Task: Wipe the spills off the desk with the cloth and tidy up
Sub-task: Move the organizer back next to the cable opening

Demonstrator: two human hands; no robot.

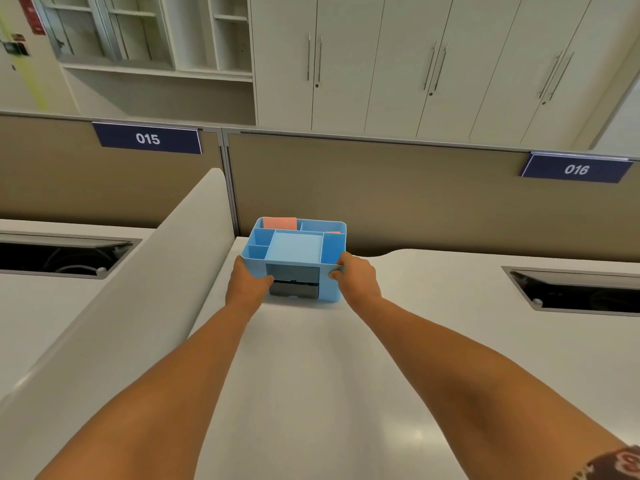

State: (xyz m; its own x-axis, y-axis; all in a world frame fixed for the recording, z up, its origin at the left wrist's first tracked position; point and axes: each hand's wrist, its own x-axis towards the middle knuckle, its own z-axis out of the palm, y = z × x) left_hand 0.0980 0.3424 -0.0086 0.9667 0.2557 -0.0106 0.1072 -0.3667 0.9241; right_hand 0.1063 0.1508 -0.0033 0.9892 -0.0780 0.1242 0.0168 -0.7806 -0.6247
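A light blue desk organiser [294, 249] with several compartments and a dark grey drawer front stands at the far left corner of the white desk [329, 393]. My left hand [247, 282] grips its left side and my right hand [356, 277] grips its right side. A pink pad [280, 223] sits in its back left compartment. I see no cloth and no spill on the desk.
A white divider [138, 292] runs along the desk's left side. A brown partition [398, 192] with signs 015 and 016 closes the far edge. A cable hatch [575, 289] is open at the right. White cabinets [415, 64] stand behind.
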